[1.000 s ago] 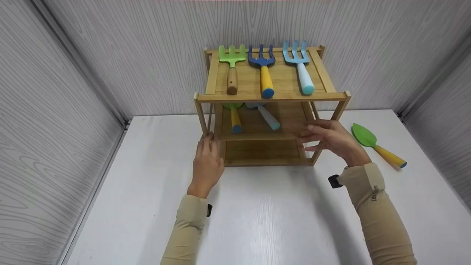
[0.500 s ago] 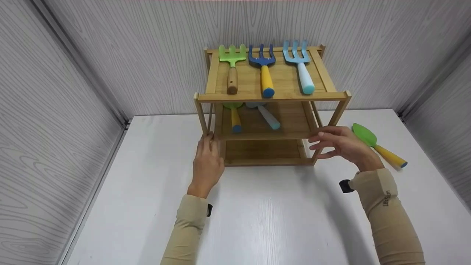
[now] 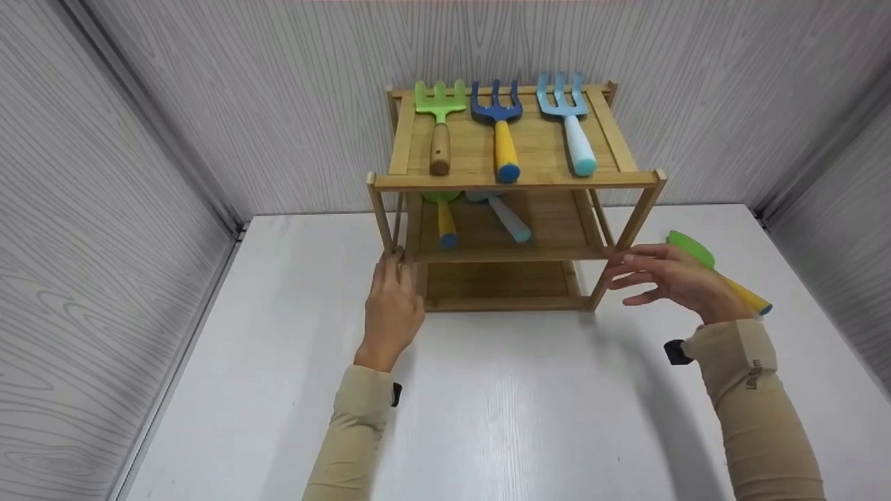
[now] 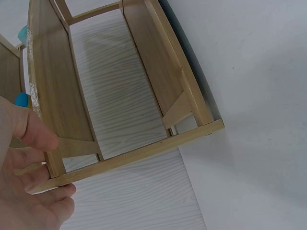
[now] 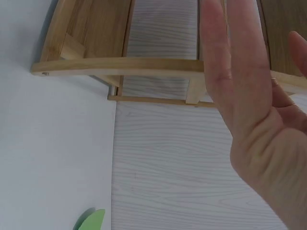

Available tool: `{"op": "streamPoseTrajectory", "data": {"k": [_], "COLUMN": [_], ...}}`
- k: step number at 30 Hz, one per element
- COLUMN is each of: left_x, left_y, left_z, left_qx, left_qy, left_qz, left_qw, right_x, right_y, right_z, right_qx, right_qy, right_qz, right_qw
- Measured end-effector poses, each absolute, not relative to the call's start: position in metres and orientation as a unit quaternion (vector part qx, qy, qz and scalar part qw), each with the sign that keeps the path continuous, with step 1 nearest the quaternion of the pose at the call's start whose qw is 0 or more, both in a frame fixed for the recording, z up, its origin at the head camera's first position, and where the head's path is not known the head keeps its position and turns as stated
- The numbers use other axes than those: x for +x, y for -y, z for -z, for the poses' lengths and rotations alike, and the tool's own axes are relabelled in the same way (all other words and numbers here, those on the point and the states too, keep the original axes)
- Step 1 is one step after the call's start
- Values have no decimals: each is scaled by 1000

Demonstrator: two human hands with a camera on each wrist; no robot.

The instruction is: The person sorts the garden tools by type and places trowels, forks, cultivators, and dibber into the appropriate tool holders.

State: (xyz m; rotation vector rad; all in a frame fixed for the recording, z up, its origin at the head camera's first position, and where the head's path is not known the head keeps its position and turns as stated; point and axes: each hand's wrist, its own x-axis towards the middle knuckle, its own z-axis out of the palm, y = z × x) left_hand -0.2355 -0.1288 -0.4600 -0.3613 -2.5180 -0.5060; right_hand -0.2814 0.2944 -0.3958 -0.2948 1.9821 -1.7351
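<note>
A three-tier wooden rack (image 3: 515, 184) stands on the white table. My left hand (image 3: 393, 303) grips its front left post at the middle shelf, thumb and fingers around the wood in the left wrist view. My right hand (image 3: 689, 284) is beside the front right post, its fingers loosely extended and holding nothing; whether the fingertips touch the post I cannot tell. Behind that hand lies a trowel (image 3: 690, 247) with a green blade and yellow handle, partly covered by the hand.
On the top shelf lie a green hand fork (image 3: 440, 136), a dark blue one (image 3: 505, 146) and a light blue one (image 3: 576, 139). The middle shelf bears a yellow-handled tool (image 3: 446, 223) and a pale blue-handled tool (image 3: 510, 219), heads partly hidden. A grey wall (image 3: 313, 104) stands behind.
My right hand has moved right, from the middle shelf's front right corner to outside the post, now covering part of the trowel. My left hand has stayed at its post.
</note>
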Motion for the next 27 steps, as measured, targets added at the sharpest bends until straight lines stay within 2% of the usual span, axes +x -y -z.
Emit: {"op": "streamPoseTrajectory", "data": {"k": [27], "left_x": [-237], "left_y": [129], "left_z": [462], "left_qx": [-133], "left_qy": [931], "left_qz": [205], "left_qw": [270], "right_x": [-292], "right_y": [-360], "right_z": [409], "right_qx": [7], "right_qy": [-762], "right_qz": [599], "right_qw": [246]}}
